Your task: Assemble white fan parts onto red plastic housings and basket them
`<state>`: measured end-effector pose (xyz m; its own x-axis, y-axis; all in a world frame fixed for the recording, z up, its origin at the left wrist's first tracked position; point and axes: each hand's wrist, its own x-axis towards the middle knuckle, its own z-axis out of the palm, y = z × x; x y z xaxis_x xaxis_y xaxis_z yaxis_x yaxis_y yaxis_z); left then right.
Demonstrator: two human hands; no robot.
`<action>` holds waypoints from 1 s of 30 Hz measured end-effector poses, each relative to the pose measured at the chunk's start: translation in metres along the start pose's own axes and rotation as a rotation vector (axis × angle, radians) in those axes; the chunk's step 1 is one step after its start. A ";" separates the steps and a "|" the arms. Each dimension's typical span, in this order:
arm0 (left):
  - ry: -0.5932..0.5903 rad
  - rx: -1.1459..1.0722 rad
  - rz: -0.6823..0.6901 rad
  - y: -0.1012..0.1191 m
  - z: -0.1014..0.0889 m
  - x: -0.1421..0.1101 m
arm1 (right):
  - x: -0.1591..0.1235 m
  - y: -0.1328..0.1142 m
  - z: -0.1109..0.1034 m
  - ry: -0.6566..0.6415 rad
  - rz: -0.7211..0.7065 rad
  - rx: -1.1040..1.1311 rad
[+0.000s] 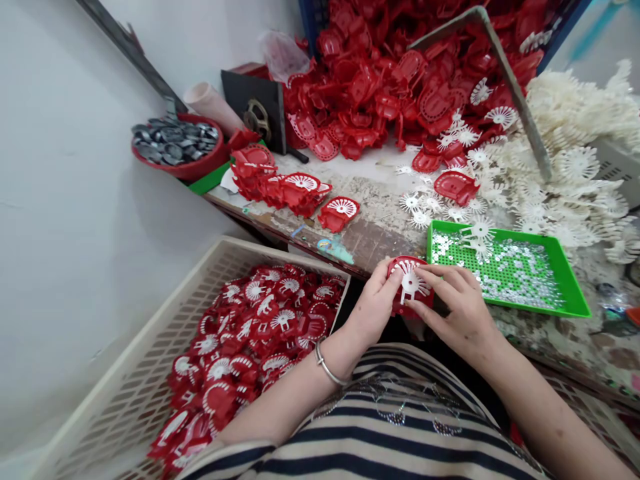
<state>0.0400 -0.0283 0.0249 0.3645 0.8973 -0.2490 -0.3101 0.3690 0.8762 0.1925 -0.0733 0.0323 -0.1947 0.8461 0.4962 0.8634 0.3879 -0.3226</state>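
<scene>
1. Far left, back of counter point(370, 233): red bowl point(197, 163) heaped with grey metal discs point(173, 140); just behind it a pale roll point(213, 107) and a dark block with a metal wheel point(256, 117).
2. Lower left, below counter edge: cream slatted basket point(165, 313), tilted, holding a heap of finished red pieces with white inserts point(250, 333).
3. Left-centre on counter: short row of red shells with white inserts point(290, 187), overlapping one another; one more lying just apart to the right point(340, 212).
4. Back centre: large loose pile of empty red shells point(400, 73), crossed by a grey angled metal bar point(515, 87).
5. Centre foreground, at counter's near edge: left hand point(373, 307), silver bangle point(327, 367) at wrist, clamped on left rim of a red shell point(400, 270), thumb on top.
6. Same red shell: white fan-shaped insert point(410, 280) lying on its face.
7. Right hand point(463, 307): fingertips closed down on white fan-shaped insert and on shell's right side; both hands touching the same piece, held just beside the green tray.
8. Right of hands: green tray point(570, 293), flat on counter, scattered with tiny clear bits point(515, 273); one white insert lying in it.
9. Far right: big heap of loose white inserts point(575, 153), spilling toward the tray.
</scene>
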 end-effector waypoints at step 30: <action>-0.062 0.009 -0.032 -0.001 0.009 -0.001 | -0.016 0.001 -0.010 0.000 0.335 0.257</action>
<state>0.0476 -0.0318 0.0276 0.4277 0.8684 -0.2510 -0.2893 0.3946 0.8721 0.2015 -0.0905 0.0323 0.0773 0.9408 0.3300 0.7348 0.1700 -0.6566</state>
